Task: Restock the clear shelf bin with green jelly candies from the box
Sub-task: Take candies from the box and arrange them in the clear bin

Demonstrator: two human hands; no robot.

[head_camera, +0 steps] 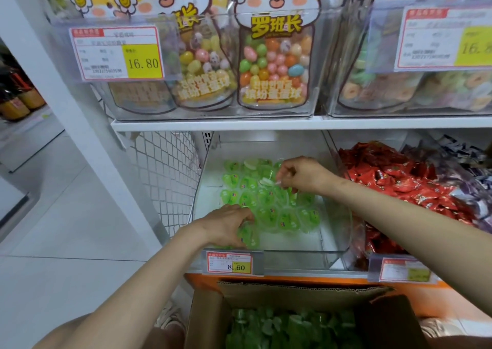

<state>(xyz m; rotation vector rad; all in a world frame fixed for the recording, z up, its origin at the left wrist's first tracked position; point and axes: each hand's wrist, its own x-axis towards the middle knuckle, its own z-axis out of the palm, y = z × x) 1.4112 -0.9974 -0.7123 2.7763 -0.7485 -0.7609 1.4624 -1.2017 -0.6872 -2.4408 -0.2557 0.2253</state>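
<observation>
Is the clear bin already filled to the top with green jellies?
No, the green jelly candies cover only part of the clear bin, leaving bare white floor at its front.

bin (pixel 338 223): clear glossy plastic | box (pixel 292 291): matt corrugated cardboard | jelly candies (pixel 269 212): glossy plastic cups
</observation>
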